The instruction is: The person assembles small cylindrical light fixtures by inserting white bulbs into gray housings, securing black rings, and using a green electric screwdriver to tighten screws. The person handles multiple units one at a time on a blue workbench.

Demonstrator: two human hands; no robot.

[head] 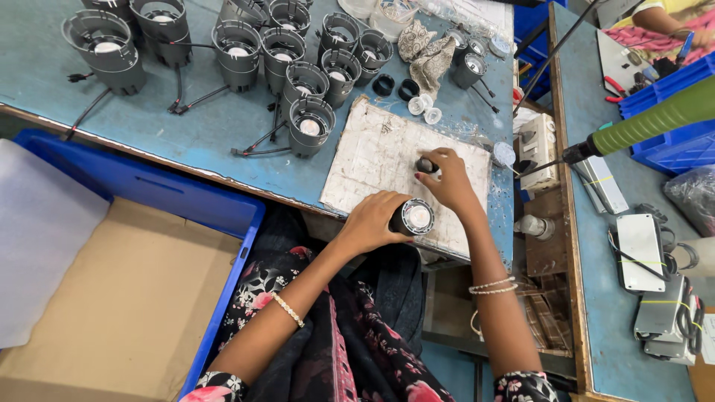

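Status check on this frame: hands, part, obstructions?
Left hand grips dark lamp housing. Right hand pinches small black ring on white work board. Nothing between them.

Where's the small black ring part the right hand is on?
In the head view, the small black ring part sits under the right hand on the worn white board, just above the left hand's lamp housing.

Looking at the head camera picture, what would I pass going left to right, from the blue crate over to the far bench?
Blue crate → left hand → round lamp housing it grips → right hand on a small black part → white switch box → green-handled tool → grey driver boxes.
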